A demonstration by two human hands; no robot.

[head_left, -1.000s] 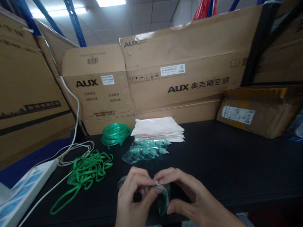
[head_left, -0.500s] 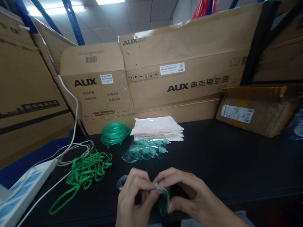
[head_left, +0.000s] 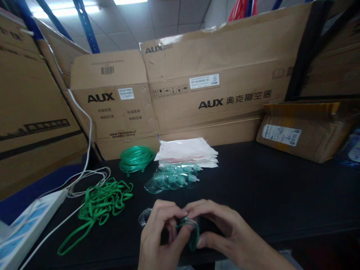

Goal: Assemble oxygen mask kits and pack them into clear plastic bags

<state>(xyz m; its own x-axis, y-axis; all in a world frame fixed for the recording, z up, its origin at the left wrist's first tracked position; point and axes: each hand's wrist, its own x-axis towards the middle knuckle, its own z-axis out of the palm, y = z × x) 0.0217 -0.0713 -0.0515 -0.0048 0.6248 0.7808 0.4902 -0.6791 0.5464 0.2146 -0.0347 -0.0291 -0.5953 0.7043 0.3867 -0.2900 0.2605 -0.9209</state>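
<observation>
Both of my hands hold one clear green plastic mask [head_left: 191, 234] just above the near edge of the black table [head_left: 267, 187]. My left hand [head_left: 157, 240] pinches its left side with curled fingers. My right hand [head_left: 222, 234] grips its right side, fingertips meeting the left hand's at the mask's top rim. Much of the mask is hidden behind my fingers. A small clear plastic piece [head_left: 144, 216] lies on the table just left of my left hand.
Behind my hands lie a row of clear green masks [head_left: 171, 180], a stack of white pouches [head_left: 187, 152], a coil of green tubing [head_left: 137, 157] and a heap of green elastic straps [head_left: 102, 202]. Cardboard boxes [head_left: 208, 75] wall the back; a power strip [head_left: 25, 228] and white cables lie left.
My hands have stayed in place and pressed closer round the mask, which now shows less between my fingers. The view has shifted very slightly.
</observation>
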